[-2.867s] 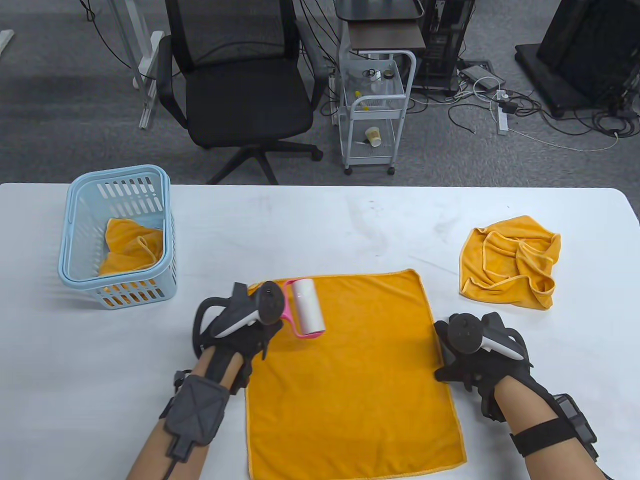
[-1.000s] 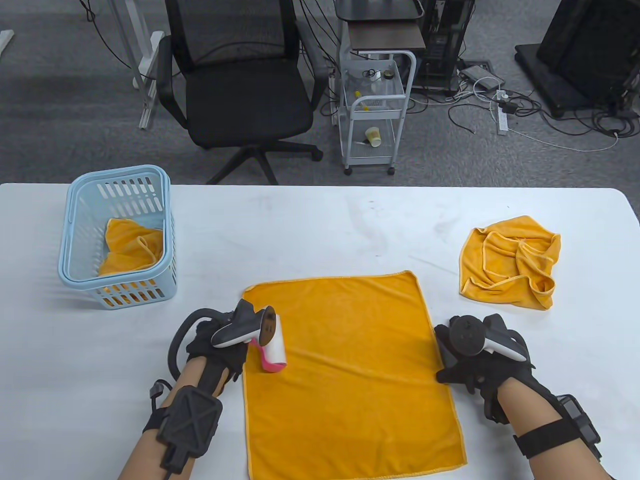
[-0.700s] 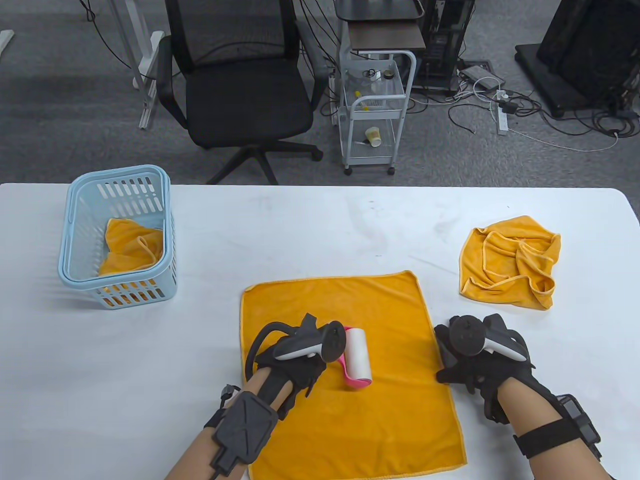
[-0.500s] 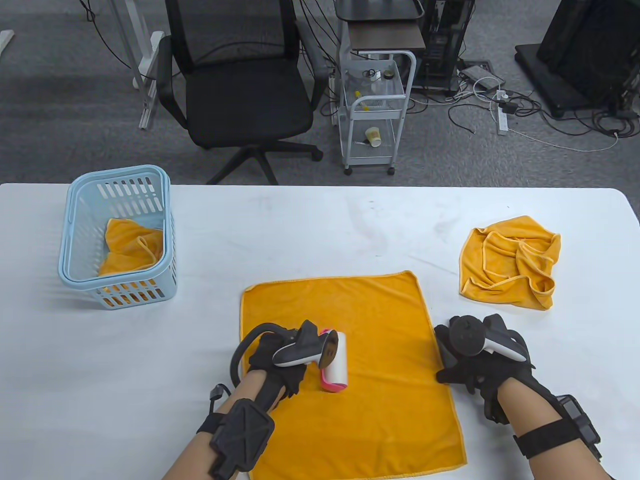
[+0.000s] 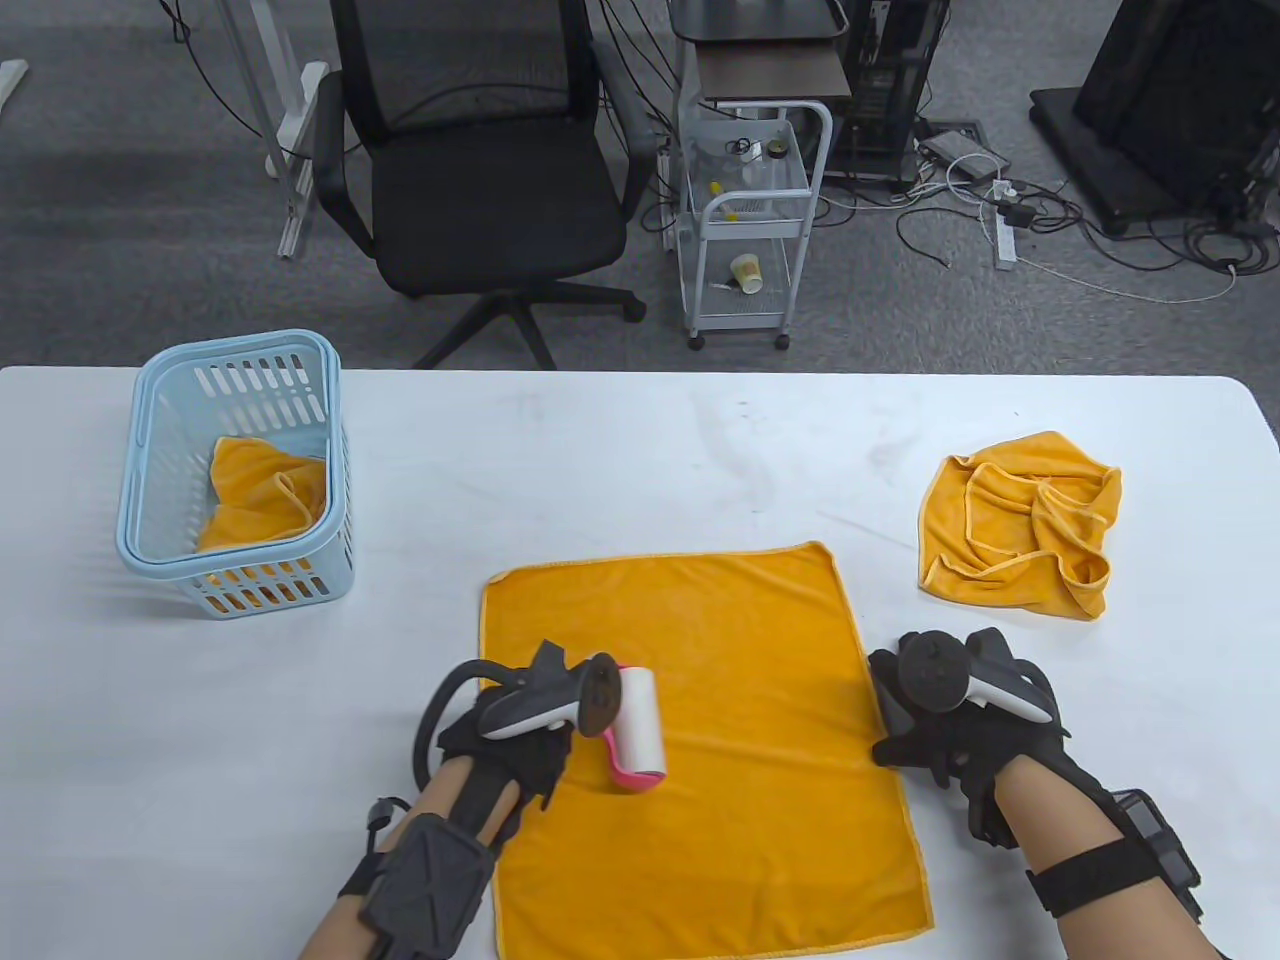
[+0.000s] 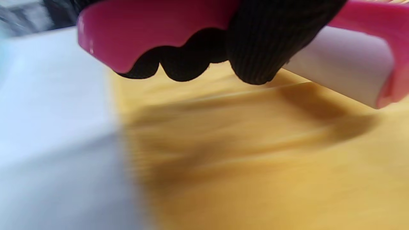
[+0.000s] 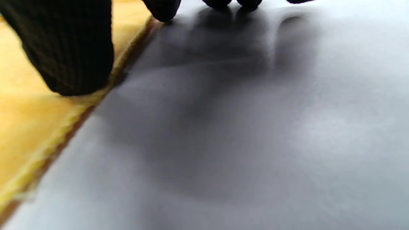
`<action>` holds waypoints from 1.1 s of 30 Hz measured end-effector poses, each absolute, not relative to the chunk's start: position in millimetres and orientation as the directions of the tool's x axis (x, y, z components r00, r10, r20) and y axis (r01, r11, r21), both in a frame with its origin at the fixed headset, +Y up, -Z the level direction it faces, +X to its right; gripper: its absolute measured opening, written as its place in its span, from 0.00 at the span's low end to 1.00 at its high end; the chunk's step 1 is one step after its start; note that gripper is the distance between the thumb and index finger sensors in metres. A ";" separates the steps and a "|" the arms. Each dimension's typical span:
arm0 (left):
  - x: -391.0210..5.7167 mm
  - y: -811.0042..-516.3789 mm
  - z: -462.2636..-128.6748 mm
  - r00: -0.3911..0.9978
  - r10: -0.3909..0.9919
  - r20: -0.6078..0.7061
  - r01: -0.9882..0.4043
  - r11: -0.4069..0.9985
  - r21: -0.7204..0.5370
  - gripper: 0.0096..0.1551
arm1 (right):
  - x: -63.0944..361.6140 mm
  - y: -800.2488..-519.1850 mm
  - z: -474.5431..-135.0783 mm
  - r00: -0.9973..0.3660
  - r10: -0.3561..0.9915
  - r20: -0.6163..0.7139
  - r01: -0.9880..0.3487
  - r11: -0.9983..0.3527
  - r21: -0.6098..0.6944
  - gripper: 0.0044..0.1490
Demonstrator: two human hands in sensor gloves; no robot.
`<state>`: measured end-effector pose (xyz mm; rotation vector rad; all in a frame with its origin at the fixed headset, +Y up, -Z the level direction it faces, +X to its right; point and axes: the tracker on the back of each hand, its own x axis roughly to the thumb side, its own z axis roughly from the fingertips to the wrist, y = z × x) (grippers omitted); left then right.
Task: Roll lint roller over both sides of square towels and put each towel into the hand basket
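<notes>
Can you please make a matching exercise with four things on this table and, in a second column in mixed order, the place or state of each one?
Things:
1. lint roller
2. flat towel
3. crumpled towel
4. hand basket

Places or states:
A. bunched up at the table's right side, untouched
B. gripped by the left hand
C. at the table's left side, with an orange towel inside
D. spread out, its right edge pressed down by the right hand

Pairs: 1-B, 2-D, 3-A, 4-C
</notes>
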<state>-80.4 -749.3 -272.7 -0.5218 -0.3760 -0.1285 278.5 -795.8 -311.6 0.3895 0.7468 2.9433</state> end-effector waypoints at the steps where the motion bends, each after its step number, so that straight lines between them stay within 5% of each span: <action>1: -63.9 -751.6 -270.7 0.912 -0.004 0.411 0.209 0.865 -0.457 0.36 | 278.5 -795.8 -311.5 -0.964 0.139 0.225 -0.015 -0.878 0.479 0.63; 7: -41.9 -765.6 -269.0 0.882 -0.117 0.457 0.327 0.850 -0.414 0.31 | 278.7 -795.9 -311.2 -0.965 0.139 0.223 -0.016 -0.878 0.478 0.63; 15: -150.8 -756.2 -269.0 0.873 -0.400 0.278 0.486 0.753 -0.444 0.25 | 278.5 -795.6 -311.4 -0.965 0.136 0.225 -0.012 -0.878 0.479 0.63; 19: -175.4 -751.1 -267.2 0.905 -0.355 0.234 0.425 0.771 -0.474 0.26 | 278.5 -795.5 -311.3 -0.965 0.137 0.225 -0.013 -0.877 0.480 0.63; 27: -86.3 -746.8 -258.7 0.924 0.008 0.382 0.185 0.864 -0.467 0.34 | 278.5 -795.4 -311.4 -0.964 0.139 0.225 -0.015 -0.877 0.480 0.63; 33: -34.9 -761.3 -252.8 0.875 0.061 0.479 0.209 0.846 -0.490 0.33 | 278.6 -795.5 -311.2 -0.964 0.143 0.223 -0.019 -0.877 0.481 0.63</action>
